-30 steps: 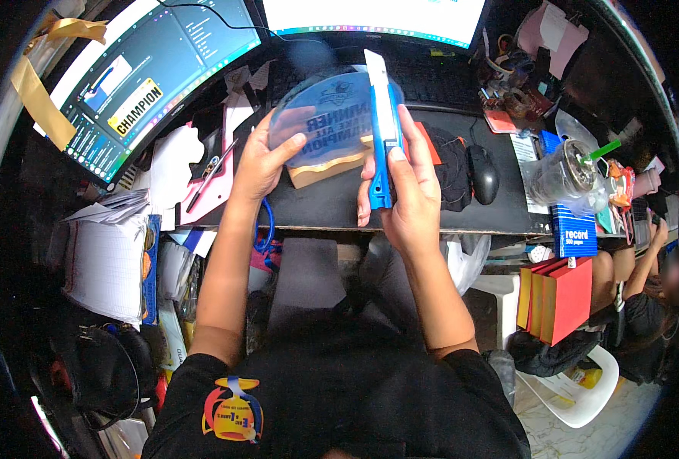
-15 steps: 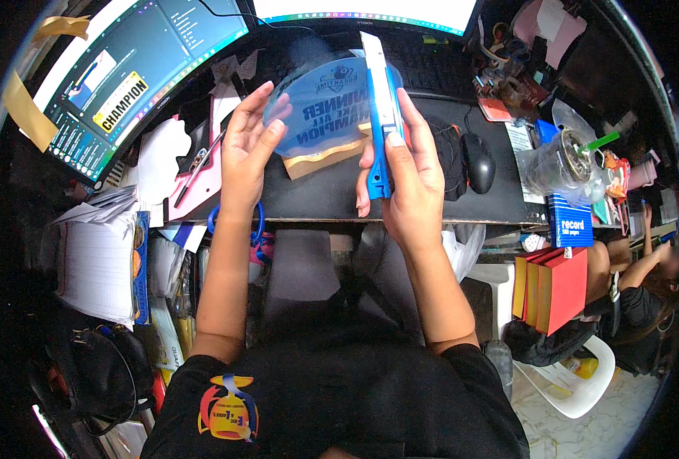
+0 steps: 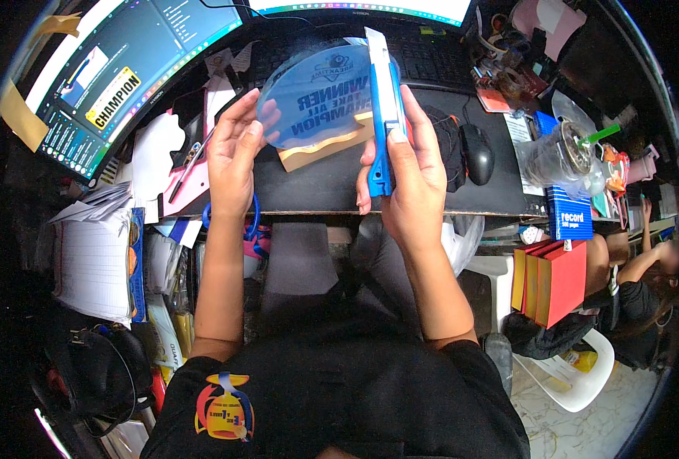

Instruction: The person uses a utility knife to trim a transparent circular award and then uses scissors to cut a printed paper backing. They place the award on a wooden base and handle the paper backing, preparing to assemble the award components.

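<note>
A clear rounded plaque (image 3: 309,96) with dark, reversed lettering stands over the desk on a wavy-edged tan base (image 3: 324,147). At its left edge is my left hand (image 3: 232,161), fingers spread and thumb apart. Some of its fingertips show through the clear sheet; whether they touch it I cannot tell. My right hand (image 3: 414,168) grips a blue utility knife (image 3: 382,115), thumb on the slider, with the pale blade end pointing up and away. The knife covers the plaque's right part.
Behind the plaque lie a dark keyboard (image 3: 424,61) and two monitors. A black mouse (image 3: 477,153) and a plastic cup with a green straw (image 3: 565,157) are to the right. Red-covered books (image 3: 554,283) stand near a white chair (image 3: 584,382). Another person sits at far right.
My left hand has shifted a little left, with its thumb now near the plaque's edge. My right hand keeps its grip on the knife. The whole view has moved slightly.
</note>
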Demonstrator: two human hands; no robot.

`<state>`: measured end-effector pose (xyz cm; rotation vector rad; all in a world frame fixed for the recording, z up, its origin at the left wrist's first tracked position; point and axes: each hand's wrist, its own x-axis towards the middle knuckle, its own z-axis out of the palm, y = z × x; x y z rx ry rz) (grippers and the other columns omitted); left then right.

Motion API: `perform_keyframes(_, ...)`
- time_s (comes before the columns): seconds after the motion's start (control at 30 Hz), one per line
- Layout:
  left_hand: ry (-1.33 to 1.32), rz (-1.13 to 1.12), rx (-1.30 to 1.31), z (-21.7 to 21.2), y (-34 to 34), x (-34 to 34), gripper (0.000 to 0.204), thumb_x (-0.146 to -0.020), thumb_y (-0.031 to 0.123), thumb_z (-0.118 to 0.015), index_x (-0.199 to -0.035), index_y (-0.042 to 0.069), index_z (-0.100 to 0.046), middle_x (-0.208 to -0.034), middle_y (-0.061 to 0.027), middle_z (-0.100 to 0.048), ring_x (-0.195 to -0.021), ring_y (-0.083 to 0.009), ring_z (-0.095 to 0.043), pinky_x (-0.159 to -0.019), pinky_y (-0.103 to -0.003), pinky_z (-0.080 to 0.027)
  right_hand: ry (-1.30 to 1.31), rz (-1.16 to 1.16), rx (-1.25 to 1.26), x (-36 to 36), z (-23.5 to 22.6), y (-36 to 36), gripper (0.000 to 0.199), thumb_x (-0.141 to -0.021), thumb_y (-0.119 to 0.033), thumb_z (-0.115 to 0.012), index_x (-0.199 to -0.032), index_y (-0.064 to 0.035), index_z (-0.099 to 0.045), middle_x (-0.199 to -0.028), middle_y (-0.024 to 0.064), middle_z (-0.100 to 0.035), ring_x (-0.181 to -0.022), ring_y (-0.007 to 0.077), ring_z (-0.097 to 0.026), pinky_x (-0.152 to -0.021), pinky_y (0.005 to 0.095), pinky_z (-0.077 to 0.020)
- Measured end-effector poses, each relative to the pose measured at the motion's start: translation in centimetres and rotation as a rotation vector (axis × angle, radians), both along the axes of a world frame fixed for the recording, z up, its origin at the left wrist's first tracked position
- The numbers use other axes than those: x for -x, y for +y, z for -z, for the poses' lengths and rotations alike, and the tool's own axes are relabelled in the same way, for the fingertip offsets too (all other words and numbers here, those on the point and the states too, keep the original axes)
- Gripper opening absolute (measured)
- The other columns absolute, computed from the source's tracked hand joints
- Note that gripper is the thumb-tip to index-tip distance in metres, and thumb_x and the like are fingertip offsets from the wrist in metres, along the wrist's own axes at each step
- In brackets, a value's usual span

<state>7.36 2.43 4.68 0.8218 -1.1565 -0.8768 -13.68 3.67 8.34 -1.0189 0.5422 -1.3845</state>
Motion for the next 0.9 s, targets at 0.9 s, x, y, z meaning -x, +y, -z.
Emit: perform_keyframes(0.9,0.033,-0.008,-0.009,0.06,0.36,0.17,0.040,-0.096,0.013,-0.051,-0.133,-0.001,-0.046,-0.126,-0.0164,-0.056,-0.118,-0.0236,-0.055,-0.098,-0.037,-0.047,0.081,0.025,0.050,-0.59,0.11,0.04,0.051,-0.100,-0.014,-0.040,-0.148,-0.0109,-0.021,-0.080,0.0111,-0.055,-0.045,0.0158,-0.053,-0.036,0.0255,-0.0439)
